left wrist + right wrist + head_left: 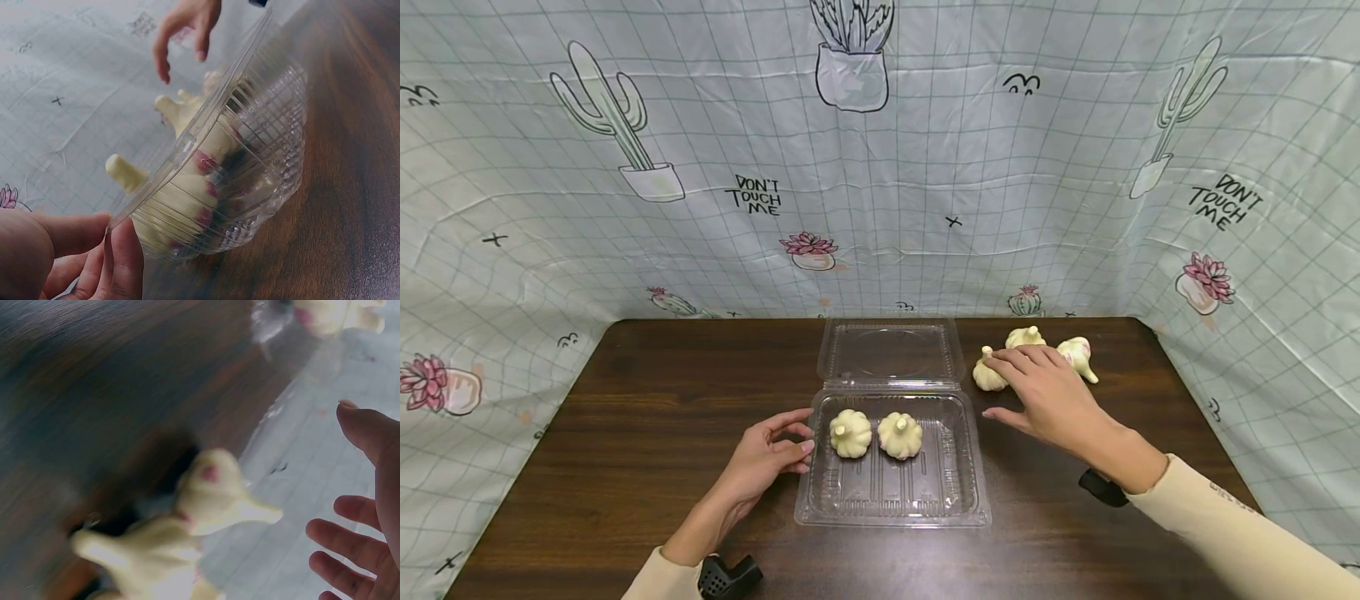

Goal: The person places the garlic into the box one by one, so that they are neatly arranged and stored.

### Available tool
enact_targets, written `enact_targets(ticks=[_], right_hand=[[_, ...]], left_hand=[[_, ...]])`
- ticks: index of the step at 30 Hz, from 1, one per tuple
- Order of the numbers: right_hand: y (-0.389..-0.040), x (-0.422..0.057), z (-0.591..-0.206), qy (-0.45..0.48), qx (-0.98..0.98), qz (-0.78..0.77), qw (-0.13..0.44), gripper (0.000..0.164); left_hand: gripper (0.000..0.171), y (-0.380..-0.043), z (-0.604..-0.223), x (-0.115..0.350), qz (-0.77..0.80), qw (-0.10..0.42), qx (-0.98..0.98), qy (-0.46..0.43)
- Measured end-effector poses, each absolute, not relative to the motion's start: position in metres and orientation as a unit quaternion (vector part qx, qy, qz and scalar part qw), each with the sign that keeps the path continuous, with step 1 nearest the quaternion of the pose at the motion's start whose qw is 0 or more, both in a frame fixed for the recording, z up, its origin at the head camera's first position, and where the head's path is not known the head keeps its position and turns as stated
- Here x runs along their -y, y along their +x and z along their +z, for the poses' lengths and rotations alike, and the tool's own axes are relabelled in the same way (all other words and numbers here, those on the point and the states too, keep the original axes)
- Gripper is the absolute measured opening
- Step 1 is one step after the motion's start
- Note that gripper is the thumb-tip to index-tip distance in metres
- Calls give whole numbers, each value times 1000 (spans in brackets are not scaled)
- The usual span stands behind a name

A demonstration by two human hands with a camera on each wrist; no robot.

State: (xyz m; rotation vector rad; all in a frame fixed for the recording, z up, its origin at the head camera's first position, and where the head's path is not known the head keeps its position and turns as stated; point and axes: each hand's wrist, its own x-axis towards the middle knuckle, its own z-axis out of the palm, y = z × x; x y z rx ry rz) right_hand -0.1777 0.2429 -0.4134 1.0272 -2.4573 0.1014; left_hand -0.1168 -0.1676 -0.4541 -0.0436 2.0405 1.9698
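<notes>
A hinged clear plastic container point(951, 492) lies opened on the table, two garlic bulbs point(851, 433) standing side by side in the far part of its base. My left hand point(760, 458) is at the container's left edge; the left wrist view shows thumb and fingers pinching its rim point(134, 203). To the right, my right hand point(1048, 396) hovers over three loose garlic bulbs point(988, 375), partly covering them in the head view. In the right wrist view its fingers point(347, 540) are spread with nothing between them, and the blurred bulbs point(219, 494) lie beside it.
The container's transparent lid point(891, 350) is folded back toward the far table edge. A dark wooden table point(662, 417) bears everything. Around its back and sides hangs a pale gridded sheet point(880, 183) printed with cacti.
</notes>
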Motion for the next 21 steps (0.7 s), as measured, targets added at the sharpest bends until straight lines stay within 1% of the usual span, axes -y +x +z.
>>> enact_targets(ticks=[8,21], right_hand=[[-177,-278,-424,346,904,43,246,72],[-179,-305,-432,298,929,18,219,70]], left_hand=[[54,-116,-453,167,686,150,-712,-17],[54,-114,-455,165,684,149,-713,-25]])
